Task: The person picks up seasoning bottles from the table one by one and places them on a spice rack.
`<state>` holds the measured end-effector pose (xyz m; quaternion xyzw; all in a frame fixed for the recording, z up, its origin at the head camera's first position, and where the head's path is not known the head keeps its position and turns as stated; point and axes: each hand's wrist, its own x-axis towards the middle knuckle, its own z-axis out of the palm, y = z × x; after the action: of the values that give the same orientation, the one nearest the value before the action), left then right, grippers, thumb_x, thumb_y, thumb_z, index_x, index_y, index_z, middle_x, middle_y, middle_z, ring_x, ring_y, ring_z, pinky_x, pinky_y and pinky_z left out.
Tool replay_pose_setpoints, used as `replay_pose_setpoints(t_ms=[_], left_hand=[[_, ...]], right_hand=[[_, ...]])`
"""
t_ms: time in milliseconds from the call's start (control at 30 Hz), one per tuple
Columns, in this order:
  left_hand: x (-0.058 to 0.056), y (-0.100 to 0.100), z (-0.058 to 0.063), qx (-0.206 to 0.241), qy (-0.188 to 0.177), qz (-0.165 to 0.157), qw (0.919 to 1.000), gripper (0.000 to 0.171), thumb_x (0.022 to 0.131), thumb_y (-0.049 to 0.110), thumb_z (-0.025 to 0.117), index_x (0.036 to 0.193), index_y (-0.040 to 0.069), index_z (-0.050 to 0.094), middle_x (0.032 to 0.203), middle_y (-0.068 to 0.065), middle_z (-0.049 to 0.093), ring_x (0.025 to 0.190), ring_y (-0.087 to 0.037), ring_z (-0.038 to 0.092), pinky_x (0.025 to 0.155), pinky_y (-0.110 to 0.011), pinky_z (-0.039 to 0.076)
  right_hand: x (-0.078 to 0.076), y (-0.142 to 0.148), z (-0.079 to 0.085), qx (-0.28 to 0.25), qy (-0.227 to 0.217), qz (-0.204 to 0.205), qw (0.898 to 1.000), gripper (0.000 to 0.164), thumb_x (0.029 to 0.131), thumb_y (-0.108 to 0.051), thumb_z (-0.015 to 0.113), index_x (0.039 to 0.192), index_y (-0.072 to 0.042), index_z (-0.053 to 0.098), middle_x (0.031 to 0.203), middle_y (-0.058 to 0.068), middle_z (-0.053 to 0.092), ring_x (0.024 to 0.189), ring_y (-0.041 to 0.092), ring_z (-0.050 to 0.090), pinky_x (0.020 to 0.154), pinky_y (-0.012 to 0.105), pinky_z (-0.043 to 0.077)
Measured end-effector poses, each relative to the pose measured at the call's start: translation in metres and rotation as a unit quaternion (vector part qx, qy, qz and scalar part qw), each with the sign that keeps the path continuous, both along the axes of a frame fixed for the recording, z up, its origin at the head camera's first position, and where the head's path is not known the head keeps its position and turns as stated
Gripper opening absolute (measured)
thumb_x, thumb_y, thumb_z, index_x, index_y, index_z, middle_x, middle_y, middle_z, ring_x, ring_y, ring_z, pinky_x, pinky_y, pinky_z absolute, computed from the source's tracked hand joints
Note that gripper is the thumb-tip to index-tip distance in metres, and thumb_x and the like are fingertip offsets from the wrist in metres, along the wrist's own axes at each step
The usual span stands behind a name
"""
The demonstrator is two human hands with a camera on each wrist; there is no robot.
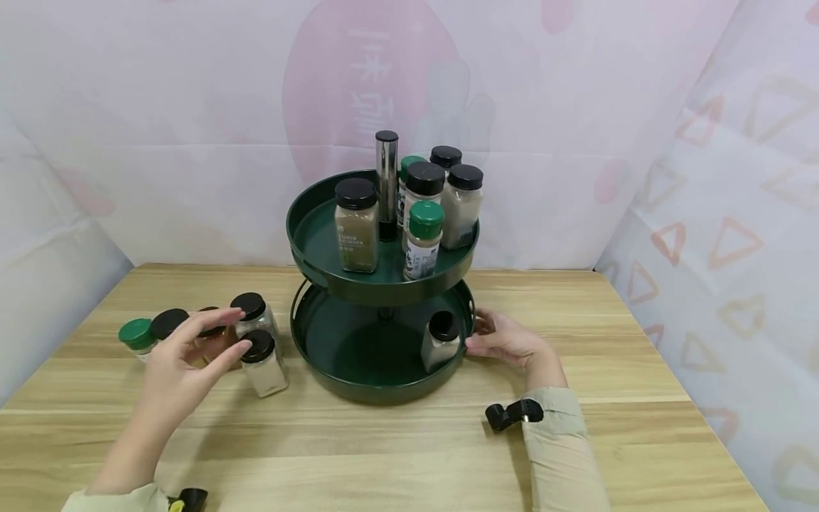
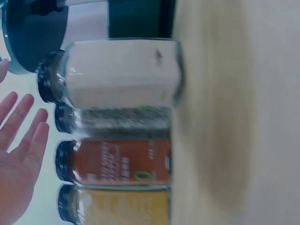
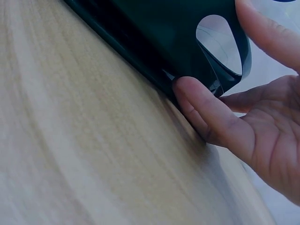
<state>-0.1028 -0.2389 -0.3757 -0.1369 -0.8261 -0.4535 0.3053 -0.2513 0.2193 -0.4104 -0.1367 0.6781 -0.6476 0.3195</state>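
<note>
My left hand [image 1: 182, 355] hovers over a group of spice jars, thumb and fingers spread around air. Nearest it is a black-lidded jar of pale powder [image 2: 122, 72], its lid just by the thumb in the head view. Behind stand a jar of grey-dark seasoning [image 2: 126, 123], a reddish-brown jar [image 2: 124, 161] and a yellow jar [image 2: 126, 206]. My right hand [image 1: 508, 341] holds the right side of the dark green two-tier rack [image 1: 384, 393], fingertips at the lower tray's outer wall and bottom edge beside a cut-out handle. One pale-powder jar [image 1: 440, 348] sits inside that tray.
The upper tray [image 1: 313, 238] carries a cumin powder jar [image 1: 357, 235], a green-capped bottle [image 1: 422, 249] and several other jars around a metal post [image 1: 387, 178]. A green-lidded bottle [image 1: 136, 334] stands at far left. Printed cloth [image 1: 192, 178] hangs behind the wooden table [image 1: 358, 462].
</note>
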Motion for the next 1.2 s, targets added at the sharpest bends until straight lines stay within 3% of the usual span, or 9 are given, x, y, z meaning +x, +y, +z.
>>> replay_pose_setpoints(t_ms=[400,567,600,700,833,933,1000,1100,1200], left_hand=[[0.002,-0.005,-0.019,-0.033,-0.087,0.047,0.9946,0.048,0.082,0.007,0.081,0.127,0.009,0.064,0.105,0.028,0.062,0.095,0.017,0.058,0.079,-0.003,0.049],[0.002,-0.009,-0.02,-0.069,-0.157,0.027,0.9848,0.056,0.083,0.02,0.082,0.133,0.01,0.059,0.115,-0.001,0.071,0.094,0.02,0.056,0.076,-0.005,0.051],[0.002,-0.009,-0.02,-0.081,-0.171,0.026,0.9815,0.058,0.083,0.022,0.082,0.134,0.009,0.059,0.117,-0.009,0.071,0.094,0.017,0.058,0.075,-0.006,0.051],[0.0,-0.011,-0.019,-0.1,-0.217,0.011,0.9708,0.067,0.083,0.027,0.081,0.139,0.001,0.053,0.128,-0.026,0.063,0.101,-0.009,0.071,0.078,-0.022,0.059],[-0.002,-0.013,-0.018,-0.115,-0.256,-0.009,0.9597,0.078,0.083,0.03,0.081,0.142,-0.007,0.045,0.134,-0.032,0.056,0.114,-0.043,0.064,0.083,-0.042,0.059],[-0.004,-0.013,-0.018,-0.12,-0.264,-0.02,0.9567,0.082,0.083,0.029,0.082,0.143,-0.01,0.042,0.135,-0.034,0.055,0.115,-0.044,0.063,0.082,-0.04,0.06],[-0.007,-0.014,-0.018,-0.124,-0.26,-0.027,0.9572,0.081,0.082,0.028,0.082,0.142,-0.011,0.043,0.133,-0.033,0.056,0.113,-0.043,0.064,0.081,-0.031,0.06],[-0.009,-0.015,-0.018,-0.133,-0.256,-0.024,0.9571,0.079,0.083,0.029,0.082,0.14,-0.011,0.045,0.131,-0.034,0.058,0.112,-0.043,0.066,0.084,-0.035,0.059],[-0.009,-0.015,-0.017,-0.129,-0.259,-0.025,0.9568,0.075,0.083,0.029,0.081,0.138,-0.01,0.049,0.129,-0.031,0.061,0.111,-0.042,0.066,0.084,-0.028,0.058]], right_hand=[[-0.001,0.001,-0.002,-0.004,0.005,-0.003,1.0,0.093,0.09,-0.002,0.067,0.156,0.005,0.002,0.157,0.032,0.019,0.114,0.013,0.054,0.094,0.024,0.053],[-0.001,0.002,-0.002,0.002,0.006,-0.002,1.0,0.094,0.091,-0.004,0.068,0.157,0.004,0.001,0.16,0.031,0.016,0.119,0.015,0.051,0.095,0.024,0.052],[-0.001,0.002,-0.002,0.003,0.006,-0.001,1.0,0.094,0.091,-0.004,0.068,0.157,0.004,0.001,0.16,0.031,0.016,0.12,0.015,0.051,0.095,0.023,0.052],[0.0,0.002,-0.001,0.006,0.007,-0.002,1.0,0.094,0.09,-0.005,0.068,0.157,0.003,0.002,0.16,0.03,0.015,0.121,0.016,0.05,0.095,0.023,0.052],[0.0,0.002,-0.001,0.009,0.008,-0.001,1.0,0.094,0.091,-0.005,0.068,0.157,0.003,0.002,0.161,0.03,0.014,0.123,0.018,0.049,0.095,0.023,0.052],[0.0,0.002,-0.001,0.009,0.008,-0.001,1.0,0.093,0.091,-0.005,0.067,0.157,0.004,0.002,0.161,0.03,0.014,0.124,0.019,0.049,0.095,0.024,0.052],[0.0,0.001,-0.002,0.007,0.008,-0.002,1.0,0.093,0.091,-0.004,0.067,0.157,0.004,0.002,0.161,0.03,0.013,0.125,0.019,0.049,0.096,0.024,0.052],[-0.001,0.002,-0.002,0.003,0.006,-0.005,1.0,0.094,0.091,-0.003,0.067,0.157,0.004,0.001,0.162,0.03,0.011,0.125,0.02,0.049,0.096,0.025,0.053],[-0.002,0.002,-0.004,0.001,0.007,-0.005,1.0,0.094,0.091,-0.003,0.067,0.157,0.004,0.0,0.162,0.031,0.01,0.125,0.02,0.05,0.097,0.026,0.053]])
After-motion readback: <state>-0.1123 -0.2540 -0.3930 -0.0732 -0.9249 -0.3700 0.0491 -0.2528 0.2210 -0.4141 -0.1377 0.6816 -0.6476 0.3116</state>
